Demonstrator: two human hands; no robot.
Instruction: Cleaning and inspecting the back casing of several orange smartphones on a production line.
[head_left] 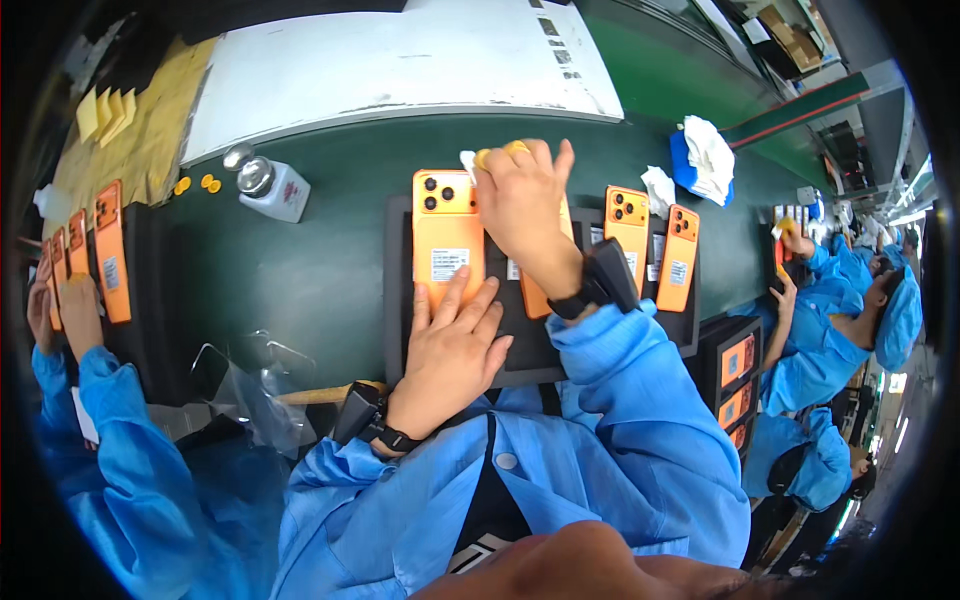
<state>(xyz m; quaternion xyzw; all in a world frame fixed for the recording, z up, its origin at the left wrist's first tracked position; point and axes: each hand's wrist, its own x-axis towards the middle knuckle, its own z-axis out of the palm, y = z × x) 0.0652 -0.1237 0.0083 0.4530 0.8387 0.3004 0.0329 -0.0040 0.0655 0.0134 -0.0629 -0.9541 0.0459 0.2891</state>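
Note:
An orange phone (pixel 432 225) lies back up, its three-lens camera block at the far end and a white label lower down. My left hand (pixel 450 345) rests on its near part, fingers stretched out and spread. Over the phone's far right corner, my right hand (pixel 525 205) is closed on a white wipe (pixel 467 162), mostly hidden by the fingers. Yellow finger cots (pixel 484 157) cover some of its fingertips. Beneath my right wrist a second orange phone (pixel 533 297) is partly hidden. Two more, a phone (pixel 626 225) and another phone (pixel 678 262), lie to the right on the black tray (pixel 398 250).
A white bottle (pixel 284 195) with a metal top stands left, near loose yellow finger cots (pixel 210 183). Far right are a crumpled wipe (pixel 658 190) and a blue box (pixel 686 165) of wipes. Co-workers on both sides handle phones; a black tray (pixel 712 375) sits right.

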